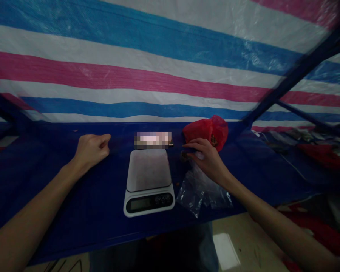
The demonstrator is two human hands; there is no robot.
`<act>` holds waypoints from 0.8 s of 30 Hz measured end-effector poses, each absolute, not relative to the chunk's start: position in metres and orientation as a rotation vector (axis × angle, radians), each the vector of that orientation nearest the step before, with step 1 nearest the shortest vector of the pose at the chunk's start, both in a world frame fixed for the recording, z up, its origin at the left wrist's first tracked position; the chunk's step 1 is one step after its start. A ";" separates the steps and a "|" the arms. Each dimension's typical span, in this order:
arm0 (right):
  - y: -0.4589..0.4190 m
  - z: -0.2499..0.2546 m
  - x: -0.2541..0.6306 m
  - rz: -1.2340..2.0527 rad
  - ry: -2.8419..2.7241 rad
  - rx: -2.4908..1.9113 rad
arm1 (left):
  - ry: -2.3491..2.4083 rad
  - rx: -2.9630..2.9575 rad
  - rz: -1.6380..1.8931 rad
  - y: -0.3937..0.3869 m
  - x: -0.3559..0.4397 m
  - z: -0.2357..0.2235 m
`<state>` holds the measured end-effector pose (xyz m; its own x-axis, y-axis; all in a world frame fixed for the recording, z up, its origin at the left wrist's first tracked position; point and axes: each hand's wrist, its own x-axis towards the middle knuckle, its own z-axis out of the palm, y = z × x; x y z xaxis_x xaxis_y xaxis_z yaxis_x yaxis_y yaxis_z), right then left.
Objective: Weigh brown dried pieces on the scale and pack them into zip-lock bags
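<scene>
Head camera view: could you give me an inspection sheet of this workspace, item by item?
Surface: table covered in dark blue sheeting.
Things: white digital kitchen scale; clear plastic bag beside it; red plastic bag behind the right hand; small dark object by the fingers, unclear.
Clutter: blurred-out item behind the scale; mixed items on a surface at right.
Hands: left hand loosely closed on the table; right hand above the clear bag, fingers extended.
Cables: thin white cable at right; dark wires at lower left.
Surroundings: striped pink, blue and white tarpaulin; dark blue frame bar; pale floor.
</scene>
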<state>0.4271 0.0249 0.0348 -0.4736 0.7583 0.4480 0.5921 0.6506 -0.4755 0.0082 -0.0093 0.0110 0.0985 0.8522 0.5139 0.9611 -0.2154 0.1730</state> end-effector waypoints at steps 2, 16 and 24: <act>0.010 0.037 0.427 0.352 -2.267 -0.972 | -1.825 -2.160 -0.776 -0.009 0.009 0.012; -0.030 0.017 0.422 0.423 -2.548 -0.825 | -1.973 -2.170 -0.745 -0.014 0.012 0.018; 0.024 0.047 0.426 0.308 -2.306 -0.939 | -1.920 -2.177 -0.762 -0.011 0.008 0.016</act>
<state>0.4255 0.0244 0.0469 -0.5536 0.6940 0.4603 0.5487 0.7198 -0.4253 0.0076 -0.0112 0.0159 0.0570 0.8880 0.4564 0.9592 -0.1755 0.2217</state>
